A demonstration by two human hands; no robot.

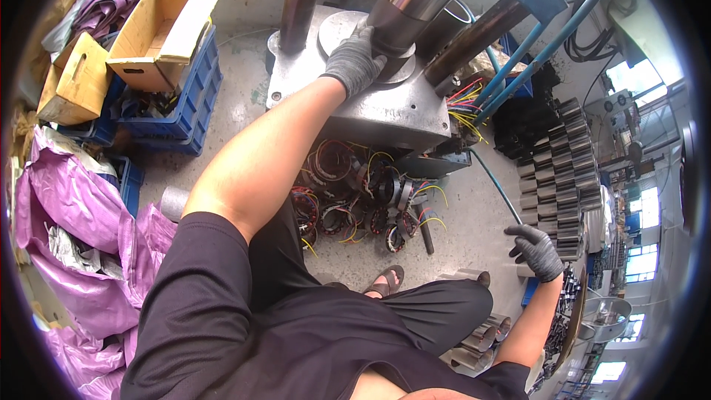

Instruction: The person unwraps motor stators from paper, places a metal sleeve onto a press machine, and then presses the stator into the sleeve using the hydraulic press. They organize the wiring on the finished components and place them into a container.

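My left hand (355, 61), in a grey knitted glove, reaches forward to the metal base of a press. Its fingers and thumb are set round the lower end of a shiny upright metal cylinder (396, 26). Beneath that cylinder lies a round plate (337, 28) on the thick steel base (370, 115). My right hand (539, 253), gloved alike, is out to the right with its fingers apart and slightly bent. The end of a thin blue-green lever (495, 184) meets its fingers; whether they press on it is hidden.
Wound stators with coloured wires (344, 200) lie on the floor below the base. Stacked metal sleeves (559, 178) stand at right. Cardboard boxes (167, 30), blue crates (200, 96) and purple sacks (81, 192) fill the left. Thick steel columns (302, 7) and blue bars (548, 48) rise around the press.
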